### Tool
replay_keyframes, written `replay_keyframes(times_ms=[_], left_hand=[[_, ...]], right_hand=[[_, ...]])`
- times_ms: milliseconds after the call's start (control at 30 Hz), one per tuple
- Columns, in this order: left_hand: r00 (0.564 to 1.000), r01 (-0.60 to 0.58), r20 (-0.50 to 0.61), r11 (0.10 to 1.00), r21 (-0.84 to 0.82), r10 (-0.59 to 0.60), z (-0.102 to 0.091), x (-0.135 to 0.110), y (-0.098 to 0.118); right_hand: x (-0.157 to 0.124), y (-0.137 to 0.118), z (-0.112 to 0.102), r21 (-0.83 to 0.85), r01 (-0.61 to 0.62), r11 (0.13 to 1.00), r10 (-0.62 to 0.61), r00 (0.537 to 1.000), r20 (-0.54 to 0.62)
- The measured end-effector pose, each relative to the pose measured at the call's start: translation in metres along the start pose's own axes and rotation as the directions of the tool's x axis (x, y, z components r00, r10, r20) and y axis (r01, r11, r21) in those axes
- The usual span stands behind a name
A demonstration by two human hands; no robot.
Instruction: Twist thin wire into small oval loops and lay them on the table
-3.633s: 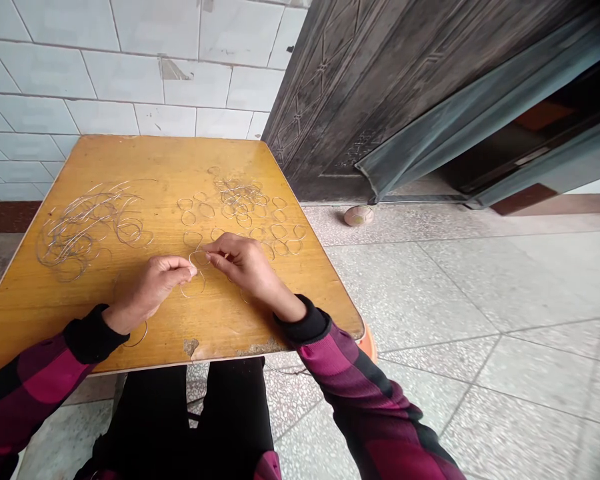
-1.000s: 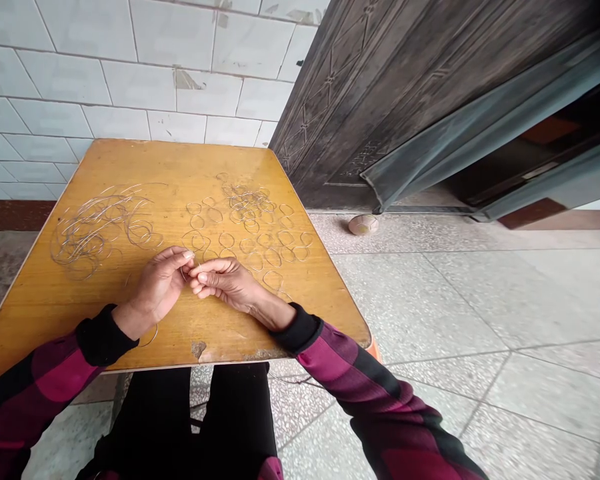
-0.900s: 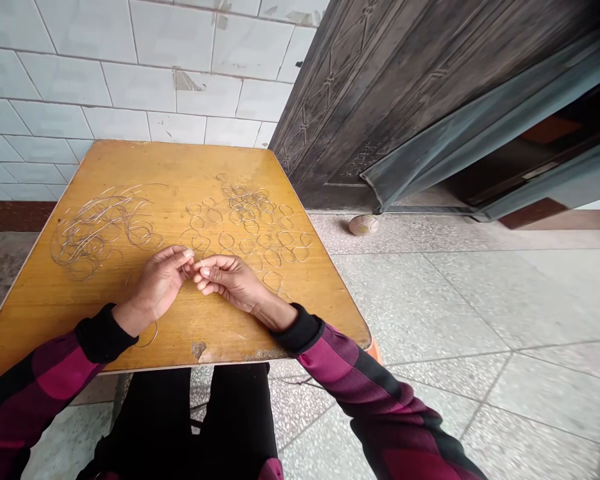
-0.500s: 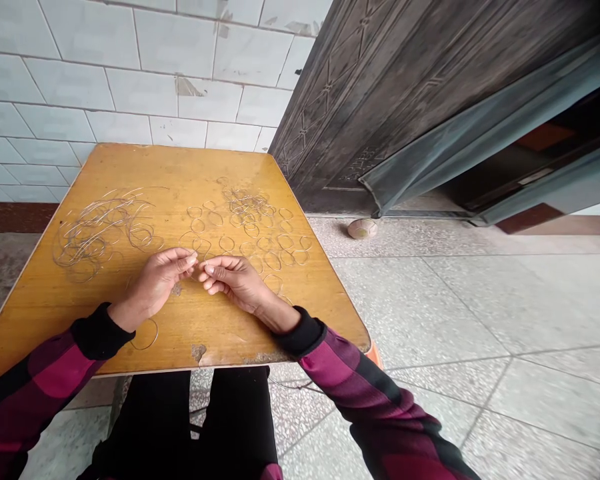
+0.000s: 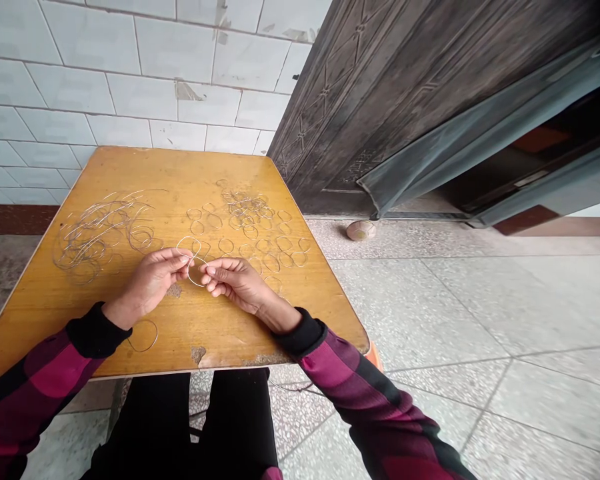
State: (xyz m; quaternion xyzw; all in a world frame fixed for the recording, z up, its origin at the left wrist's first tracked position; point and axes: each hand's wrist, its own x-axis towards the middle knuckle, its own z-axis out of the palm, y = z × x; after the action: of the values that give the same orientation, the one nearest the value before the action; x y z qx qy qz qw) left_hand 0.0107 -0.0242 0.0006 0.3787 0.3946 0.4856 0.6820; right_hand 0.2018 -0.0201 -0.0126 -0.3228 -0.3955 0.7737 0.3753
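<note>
My left hand [image 5: 149,283] and my right hand [image 5: 235,280] meet over the middle of a worn yellow wooden table [image 5: 130,170]. Both pinch a thin silver wire piece [image 5: 193,257] bent into a figure-eight of two loops, held just above the tabletop. The left thumb and forefinger grip its left side; the right fingertips grip the lower loop. Behind the hands lie several small finished wire loops [image 5: 253,223]. A tangle of loose wire [image 5: 100,230] lies at the left of the table.
A single wire ring [image 5: 144,335] lies by my left wrist near the chipped front edge. A tiled wall stands behind the table, a dark carved door [image 5: 380,87] to the right. A small round object [image 5: 360,231] rests on the stone floor by the door.
The hands stayed together at the table's middle. The wire between the fingers now shows as two open loops, where it was mostly hidden before. The view tilted down slightly.
</note>
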Motion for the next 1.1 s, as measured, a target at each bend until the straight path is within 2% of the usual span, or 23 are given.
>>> replay_keyframes(times_ms=[100,200,333,433,500,600,700,800,933,1033,1100], left_hand=[[0.999,-0.022,-0.041,0.998,0.054,0.024,0.0,0.0,0.001],[0.991,-0.063,-0.106,0.987,0.15,0.08,0.0,0.001,0.004],[0.976,-0.116,-0.147,0.957,0.265,0.158,-0.005,0.003,0.005],[0.976,-0.126,-0.132,0.943,0.309,0.174,-0.009,0.004,0.005],[0.976,-0.132,-0.124,0.935,0.33,0.181,-0.01,0.003,0.004],[0.976,-0.137,-0.114,0.927,0.35,0.187,-0.01,0.002,0.005],[0.978,-0.139,-0.096,0.916,0.377,0.188,-0.009,0.002,0.006],[0.978,-0.149,-0.076,0.902,0.404,0.196,-0.008,0.002,0.007],[0.974,-0.174,-0.061,0.885,0.432,0.22,-0.009,0.003,0.008],[0.966,-0.201,-0.053,0.869,0.452,0.251,-0.011,0.004,0.01],[0.957,-0.228,-0.053,0.857,0.463,0.284,-0.014,0.005,0.011]], right_hand=[[0.0,-0.003,0.001,-0.038,0.038,0.999,-0.039,0.999,-0.037],[-0.004,-0.014,-0.002,-0.082,0.134,0.988,-0.144,0.981,-0.126],[-0.024,-0.04,-0.021,-0.183,0.299,0.937,-0.343,0.891,-0.299],[-0.054,-0.051,-0.049,-0.312,0.314,0.896,-0.425,0.808,-0.407],[-0.077,-0.049,-0.07,-0.378,0.262,0.888,-0.428,0.771,-0.472],[-0.111,-0.035,-0.096,-0.424,0.136,0.895,-0.372,0.753,-0.543],[-0.134,-0.019,-0.111,-0.437,0.0,0.899,-0.297,0.733,-0.611],[-0.14,-0.01,-0.116,-0.439,-0.083,0.895,-0.254,0.714,-0.652],[-0.134,-0.01,-0.119,-0.485,-0.149,0.862,-0.246,0.714,-0.655],[-0.133,-0.013,-0.121,-0.589,-0.228,0.775,-0.281,0.711,-0.645],[-0.138,-0.015,-0.12,-0.697,-0.267,0.666,-0.356,0.707,-0.611]])
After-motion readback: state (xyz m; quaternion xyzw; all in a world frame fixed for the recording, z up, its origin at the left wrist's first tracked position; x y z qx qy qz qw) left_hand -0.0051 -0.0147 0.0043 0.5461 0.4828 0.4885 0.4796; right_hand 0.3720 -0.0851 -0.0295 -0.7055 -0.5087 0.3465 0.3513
